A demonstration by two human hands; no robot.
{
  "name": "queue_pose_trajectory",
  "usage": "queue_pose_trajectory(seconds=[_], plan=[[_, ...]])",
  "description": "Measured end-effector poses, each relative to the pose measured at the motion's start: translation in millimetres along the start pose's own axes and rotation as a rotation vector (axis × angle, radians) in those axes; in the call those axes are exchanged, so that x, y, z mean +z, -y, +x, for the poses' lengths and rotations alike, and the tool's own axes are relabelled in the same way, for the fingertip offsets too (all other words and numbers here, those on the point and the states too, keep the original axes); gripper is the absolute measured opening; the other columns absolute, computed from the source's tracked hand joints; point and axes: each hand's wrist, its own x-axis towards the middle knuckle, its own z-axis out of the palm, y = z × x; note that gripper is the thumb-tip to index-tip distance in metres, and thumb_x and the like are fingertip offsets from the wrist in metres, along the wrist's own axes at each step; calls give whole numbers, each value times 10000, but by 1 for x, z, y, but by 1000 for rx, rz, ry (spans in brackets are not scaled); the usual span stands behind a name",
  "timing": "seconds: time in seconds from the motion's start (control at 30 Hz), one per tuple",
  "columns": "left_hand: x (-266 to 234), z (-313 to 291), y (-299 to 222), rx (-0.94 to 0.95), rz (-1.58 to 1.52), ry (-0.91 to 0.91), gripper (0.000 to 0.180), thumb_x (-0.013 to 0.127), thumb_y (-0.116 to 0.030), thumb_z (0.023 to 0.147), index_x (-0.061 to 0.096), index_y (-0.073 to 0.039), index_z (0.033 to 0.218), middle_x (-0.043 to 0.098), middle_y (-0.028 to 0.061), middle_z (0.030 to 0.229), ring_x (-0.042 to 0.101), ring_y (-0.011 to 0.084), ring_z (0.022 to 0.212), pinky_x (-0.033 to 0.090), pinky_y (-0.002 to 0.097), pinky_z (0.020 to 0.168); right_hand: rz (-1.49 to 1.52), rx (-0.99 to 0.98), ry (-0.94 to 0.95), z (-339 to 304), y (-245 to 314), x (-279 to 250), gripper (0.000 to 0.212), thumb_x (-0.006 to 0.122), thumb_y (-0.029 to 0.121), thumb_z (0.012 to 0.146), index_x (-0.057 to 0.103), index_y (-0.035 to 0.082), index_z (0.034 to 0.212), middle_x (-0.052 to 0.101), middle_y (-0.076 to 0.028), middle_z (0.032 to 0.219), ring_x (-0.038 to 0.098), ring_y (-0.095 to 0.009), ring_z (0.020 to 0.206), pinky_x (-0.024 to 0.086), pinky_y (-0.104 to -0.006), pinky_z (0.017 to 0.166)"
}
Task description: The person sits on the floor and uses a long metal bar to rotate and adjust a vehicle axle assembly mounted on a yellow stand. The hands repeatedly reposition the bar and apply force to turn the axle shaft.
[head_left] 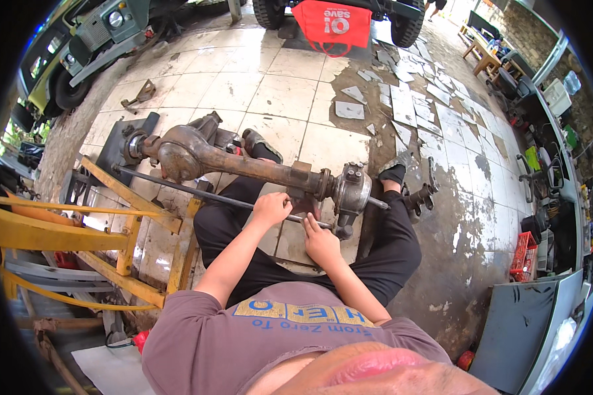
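A rusty vehicle axle housing (244, 161) lies across the tiled floor in front of me, between my legs, with a round bulge toward its left and a hub (351, 191) at its right end. Along its near side runs a long thin tie rod (178, 186). My left hand (272, 208) is curled over this rod, fingers bent and closed. Just right of it, my right hand (322, 243) lies at the rod near its right end, one finger reaching forward and the others bent. The undersides of both grips are hidden.
A yellow metal frame (112, 240) stands close on my left. A rusty metal part (420, 197) lies beyond my right foot. Broken tiles (408, 105) cover the floor farther off. A red bag (329, 26) hangs on a vehicle ahead; a red crate (524, 257) sits at right.
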Motion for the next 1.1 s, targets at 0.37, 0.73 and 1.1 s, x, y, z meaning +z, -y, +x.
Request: queue_pose_trajectory(seconds=[0.37, 0.73, 1.1], plan=[[3, -3, 11, -58, 97, -3, 236, 718, -288, 919, 860, -138, 1034, 848, 95, 1005, 811, 339, 979, 655, 486, 885, 191, -53, -61, -2, -10, 8, 585, 712, 215, 954, 705, 168, 1537, 584, -16, 1719, 804, -324, 824, 677, -464, 726], [2, 0, 0, -88, 179, 21, 253, 709, -287, 945, 847, -110, 1060, 842, 102, 1041, 807, 345, 976, 648, 489, 880, 142, -10, -18, 10, 13, 11, 581, 670, 211, 1005, 664, 115, 1578, 576, -82, 1722, 805, -347, 750, 666, -477, 676], [1, 3, -4, -102, 107, -29, 279, 748, -299, 937, 845, -126, 1134, 844, 93, 1086, 800, 337, 1026, 643, 486, 897, 63, -33, 132, 9, 7, -2, 943, 713, 108, 837, 428, 57, 1734, 333, -107, 1869, 807, -367, 915, 675, -488, 727]])
